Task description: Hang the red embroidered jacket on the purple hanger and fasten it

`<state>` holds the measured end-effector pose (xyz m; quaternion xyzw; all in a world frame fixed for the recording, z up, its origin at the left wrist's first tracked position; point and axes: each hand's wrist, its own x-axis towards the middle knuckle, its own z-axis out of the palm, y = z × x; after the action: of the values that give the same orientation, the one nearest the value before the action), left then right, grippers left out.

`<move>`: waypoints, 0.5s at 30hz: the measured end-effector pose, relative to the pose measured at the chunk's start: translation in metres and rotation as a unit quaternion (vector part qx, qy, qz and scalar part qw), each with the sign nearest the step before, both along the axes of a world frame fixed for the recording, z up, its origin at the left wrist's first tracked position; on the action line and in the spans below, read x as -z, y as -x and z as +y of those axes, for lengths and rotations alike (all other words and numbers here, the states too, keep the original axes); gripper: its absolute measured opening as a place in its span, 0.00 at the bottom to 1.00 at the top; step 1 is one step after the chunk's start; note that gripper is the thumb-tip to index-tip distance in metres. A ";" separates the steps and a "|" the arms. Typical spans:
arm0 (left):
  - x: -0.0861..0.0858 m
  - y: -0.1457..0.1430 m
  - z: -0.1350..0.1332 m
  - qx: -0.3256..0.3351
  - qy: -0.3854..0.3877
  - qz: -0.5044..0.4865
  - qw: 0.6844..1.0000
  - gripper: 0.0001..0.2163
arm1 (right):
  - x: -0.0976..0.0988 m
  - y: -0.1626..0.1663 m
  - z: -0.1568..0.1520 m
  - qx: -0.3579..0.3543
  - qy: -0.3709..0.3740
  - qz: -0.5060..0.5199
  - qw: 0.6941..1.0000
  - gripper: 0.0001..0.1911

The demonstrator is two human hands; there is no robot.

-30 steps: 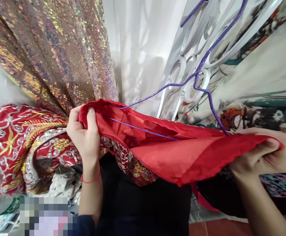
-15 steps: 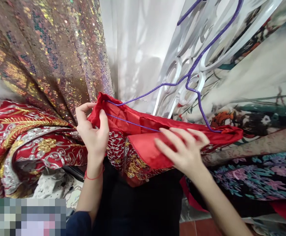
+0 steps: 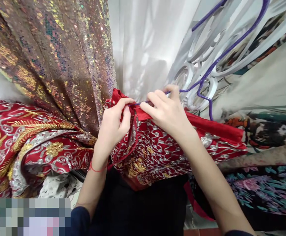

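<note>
A red embroidered garment (image 3: 155,147), worked in silver and gold, hangs on a purple hanger (image 3: 215,62). My left hand (image 3: 114,123) pinches the garment's red collar edge at its left end. Beside it, my right hand (image 3: 166,109) grips the same edge near the middle, fingers curled over the hanger's sloping arm. The hanger's left arm shows between my two hands; most of its lower bar is hidden by cloth. To the right, the garment's red band stretches out under the hanger's other arm.
Another red and gold embroidered garment (image 3: 34,147) bulges at the left. Gold sequined cloth (image 3: 59,59) hangs behind it, next to a white curtain (image 3: 150,49). A white scrolled metal frame (image 3: 207,42) stands behind the hanger. Black floral fabric (image 3: 258,190) lies at the right.
My right hand has moved left and up, close to my left hand. The red flap is turned over, so the embroidered outside now shows. The view has shifted slightly.
</note>
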<state>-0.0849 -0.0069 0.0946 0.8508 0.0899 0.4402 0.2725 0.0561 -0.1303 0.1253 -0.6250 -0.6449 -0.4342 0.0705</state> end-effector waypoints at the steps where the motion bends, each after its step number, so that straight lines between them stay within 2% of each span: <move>1: 0.001 0.000 0.003 0.015 -0.012 0.017 1.000 0.15 | 0.004 -0.004 0.003 0.000 0.001 0.024 1.000 0.17; 3: 0.004 0.000 0.007 0.034 -0.035 0.036 0.998 0.22 | 0.010 -0.009 0.008 -0.009 -0.001 0.058 0.998 0.15; 5: 0.007 -0.001 0.010 0.037 -0.051 0.035 0.997 0.24 | 0.012 -0.010 0.012 -0.013 -0.005 0.072 0.997 0.13; 9: 0.007 -0.010 0.020 0.006 -0.076 -0.005 0.997 0.10 | 0.007 -0.007 0.014 0.001 -0.013 0.081 0.997 0.13; 11: 0.005 -0.015 0.026 0.001 -0.085 -0.008 0.996 0.07 | 0.007 0.000 0.009 -0.009 -0.021 0.088 0.996 0.12; 13: 0.000 -0.018 0.030 0.009 -0.087 0.002 0.996 0.07 | 0.017 0.014 -0.002 -0.028 -0.048 0.096 0.994 0.10; 15: -0.004 -0.019 0.033 0.019 -0.086 0.021 0.996 0.07 | 0.043 0.034 -0.015 -0.050 -0.109 0.103 0.987 0.08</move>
<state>-0.0658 0.0265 0.0991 0.8816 0.0407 0.4233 0.2047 0.0224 -0.1458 0.0825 -0.6221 -0.6133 -0.4310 0.2260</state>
